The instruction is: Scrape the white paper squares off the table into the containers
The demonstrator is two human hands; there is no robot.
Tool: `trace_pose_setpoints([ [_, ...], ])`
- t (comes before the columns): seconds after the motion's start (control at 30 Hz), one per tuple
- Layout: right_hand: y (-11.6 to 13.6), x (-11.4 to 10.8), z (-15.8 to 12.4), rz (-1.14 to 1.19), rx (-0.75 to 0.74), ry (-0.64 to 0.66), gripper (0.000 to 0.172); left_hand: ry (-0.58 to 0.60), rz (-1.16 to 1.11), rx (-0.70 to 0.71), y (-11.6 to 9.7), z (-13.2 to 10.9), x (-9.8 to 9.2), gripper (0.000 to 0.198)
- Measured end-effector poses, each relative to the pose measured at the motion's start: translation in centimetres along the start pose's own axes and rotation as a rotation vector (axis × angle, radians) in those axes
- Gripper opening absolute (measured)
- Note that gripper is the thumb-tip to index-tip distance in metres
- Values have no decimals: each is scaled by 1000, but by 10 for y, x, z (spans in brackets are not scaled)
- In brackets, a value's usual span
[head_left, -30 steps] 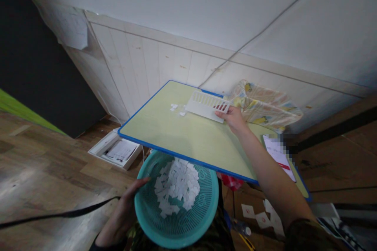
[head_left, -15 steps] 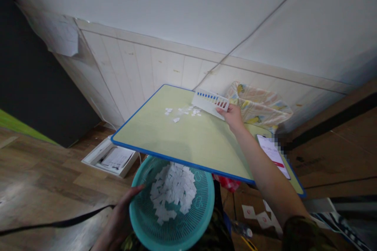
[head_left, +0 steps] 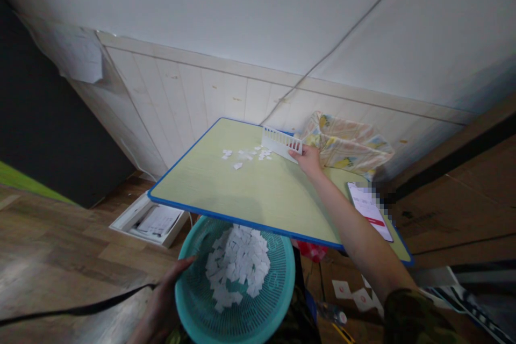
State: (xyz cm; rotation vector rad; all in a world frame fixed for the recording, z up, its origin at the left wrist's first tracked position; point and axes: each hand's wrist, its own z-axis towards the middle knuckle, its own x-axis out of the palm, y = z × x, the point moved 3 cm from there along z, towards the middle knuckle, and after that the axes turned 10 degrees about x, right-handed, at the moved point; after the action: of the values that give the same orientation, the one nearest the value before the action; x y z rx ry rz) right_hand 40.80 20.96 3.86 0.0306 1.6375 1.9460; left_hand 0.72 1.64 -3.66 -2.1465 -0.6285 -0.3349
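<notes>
My right hand (head_left: 309, 160) pinches the right end of a white slotted plastic panel (head_left: 278, 143), with the thumb on the near face. The panel's lower edge is low over the pale green table (head_left: 242, 199), close behind small white paper scraps (head_left: 263, 153); whether it touches the tabletop I cannot tell. My left hand (head_left: 172, 279) grips the left rim of a teal plastic basket (head_left: 285, 301), its thumb over the edge and its other fingers hidden. Inside the basket, under the table's front edge, lies a pile of white paper pieces (head_left: 237, 258).
A patterned fabric-covered basket (head_left: 346, 142) stands at the table's back right. A phone (head_left: 368, 212) lies near the right edge. On the floor are an open white box (head_left: 153, 220) to the left and a plastic bottle (head_left: 332, 313) to the right. The wall borders the table's back.
My right hand has tilted the slotted panel, so its slots now show pale instead of blue and red. The view has shifted slightly. My left hand still holds the basket.
</notes>
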Motion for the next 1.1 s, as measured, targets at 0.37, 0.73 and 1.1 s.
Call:
trace_pose_setpoints([
  [0.37, 2, 11, -5, -122, -60, 22, 31, 1, 7, -7, 0, -2, 1, 38],
  [0.73, 21, 50, -38, -151, -103, 194, 30, 2, 20, 11, 1, 1, 0, 35],
  [1.1, 33, 33, -40, -136, -99, 296, 27, 38, 15, -17, 0, -1, -1, 40],
])
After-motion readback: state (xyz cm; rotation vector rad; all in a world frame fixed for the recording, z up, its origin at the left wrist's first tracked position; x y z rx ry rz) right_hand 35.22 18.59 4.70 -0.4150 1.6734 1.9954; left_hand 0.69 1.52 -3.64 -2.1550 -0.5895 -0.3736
